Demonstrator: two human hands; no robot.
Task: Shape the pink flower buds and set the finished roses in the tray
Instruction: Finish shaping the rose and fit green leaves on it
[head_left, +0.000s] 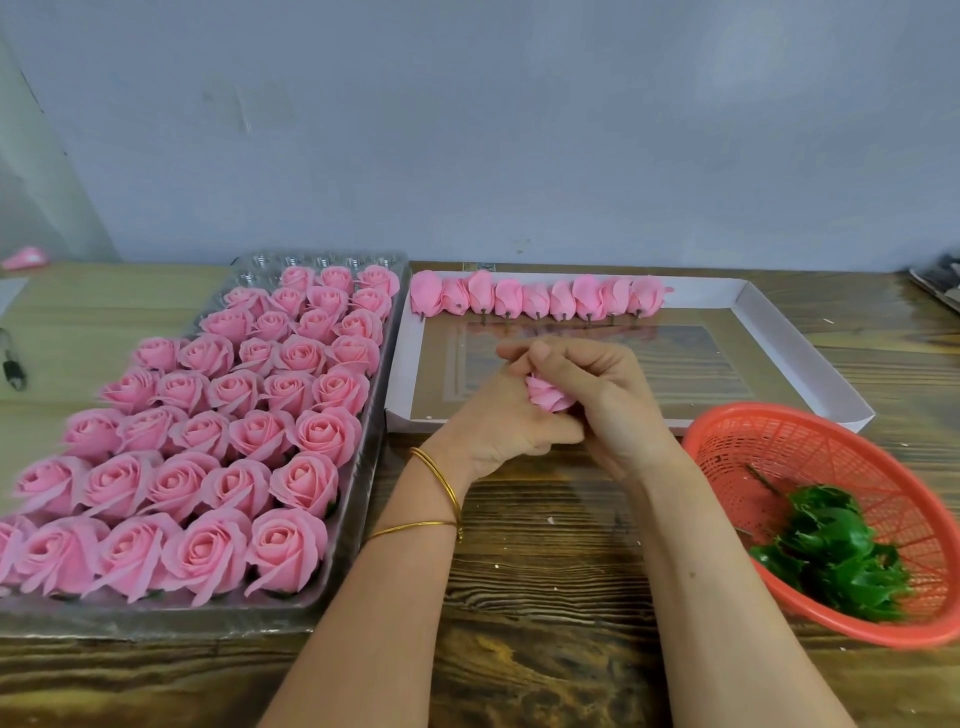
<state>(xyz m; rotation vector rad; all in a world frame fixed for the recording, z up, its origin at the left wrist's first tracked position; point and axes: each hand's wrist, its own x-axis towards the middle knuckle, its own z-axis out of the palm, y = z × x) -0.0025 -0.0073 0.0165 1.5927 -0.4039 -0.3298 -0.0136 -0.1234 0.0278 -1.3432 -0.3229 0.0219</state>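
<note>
The shaping step is in hand. Both hands work one pink bud (545, 396) just above the near edge of the white box (401, 364). The right hand (602, 395) has its fingers curled round the bud. The left hand (493, 431) grips it from below with bent fingers. A row of closed buds (535, 300) lies along the box's far wall. Left of the box, a clear tray (322, 260) holds many opened roses (208, 441), with free cells only at its far end. Right of the box, a red basket (831, 457) holds green leaves (831, 545). Next, I judge, the petals need gentle spreading. The rose then probably goes left to a free cell, carried lightly so nothing crushes.
</note>
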